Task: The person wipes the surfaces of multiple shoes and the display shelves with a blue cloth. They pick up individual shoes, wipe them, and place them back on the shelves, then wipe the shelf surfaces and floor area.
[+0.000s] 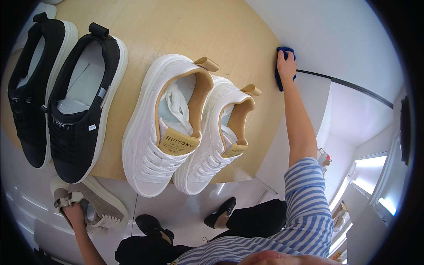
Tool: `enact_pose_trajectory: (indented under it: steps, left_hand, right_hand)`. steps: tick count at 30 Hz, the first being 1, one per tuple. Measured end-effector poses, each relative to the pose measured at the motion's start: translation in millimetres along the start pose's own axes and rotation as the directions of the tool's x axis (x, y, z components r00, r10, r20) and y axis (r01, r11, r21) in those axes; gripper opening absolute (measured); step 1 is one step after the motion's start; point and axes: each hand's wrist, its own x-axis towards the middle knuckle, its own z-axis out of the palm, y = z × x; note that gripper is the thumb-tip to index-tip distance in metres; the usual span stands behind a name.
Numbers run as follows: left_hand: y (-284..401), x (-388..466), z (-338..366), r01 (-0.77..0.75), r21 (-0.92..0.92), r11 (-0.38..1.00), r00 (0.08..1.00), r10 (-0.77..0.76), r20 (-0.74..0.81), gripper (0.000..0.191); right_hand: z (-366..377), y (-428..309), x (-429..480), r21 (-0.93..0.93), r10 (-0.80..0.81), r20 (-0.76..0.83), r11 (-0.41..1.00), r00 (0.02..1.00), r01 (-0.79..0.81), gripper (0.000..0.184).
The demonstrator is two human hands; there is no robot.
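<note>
My right hand (287,68) grips a dark blue cloth (281,79) and presses it to the far right edge of a wooden shelf (232,23), beside a white wall. Low on the left, my left hand (73,213) holds a pair of taupe sneakers (99,202) with white laces by their heel ends, below the shelf's front edge. Its fingertips are hidden in the shoes. Between my arms, a pair of white sneakers (155,165) with tan linings and heel loops stands on the shelf, toes towards me.
Left of the white pair stand black shoes (76,142) with white soles. More pale footwear (46,11) shows at the upper left rim. A black strip (361,87) runs along the white panel at right. My feet in black shoes (222,212) are on the shiny floor (185,205).
</note>
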Motion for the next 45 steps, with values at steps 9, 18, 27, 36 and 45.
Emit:
enact_pose_trajectory:
  steps: [9, 18, 27, 36, 45]
  left_hand:
    - [18.2, -6.1, 2.6, 0.095, -0.014, 0.995, 0.995, -0.095, -0.01, 0.03]
    - [35.6, -9.9, 1.2, 0.222, -0.088, 0.971, 0.975, -0.223, 0.0, 0.037]
    - [21.4, -10.0, 6.2, 0.207, -0.057, 0.977, 0.978, -0.207, 0.013, 0.042]
    - [-25.7, -3.6, 24.2, 0.097, -0.172, 0.98, 0.995, -0.097, 0.007, 0.038]
    - [-64.1, 7.8, 16.1, 0.092, -0.165, 0.982, 0.994, -0.1, -0.04, 0.031]
  right_hand:
    - [24.4, -175.9, 7.7, 0.138, -0.37, -0.044, 0.918, 0.928, 0.372, 0.045]
    - [31.7, -289.9, 20.4, 0.228, -0.468, -0.028, 0.857, 0.883, 0.462, 0.035]
    - [43.5, -378.7, 20.6, 0.427, -0.551, 0.001, 0.755, 0.835, 0.498, 0.065]
    - [34.7, -365.1, 6.5, 0.798, -0.767, 0.515, 0.592, 0.383, 0.111, 0.048]
    - [14.8, -189.7, -18.5, 0.844, -0.884, 0.289, 0.417, 0.368, 0.338, 0.037]
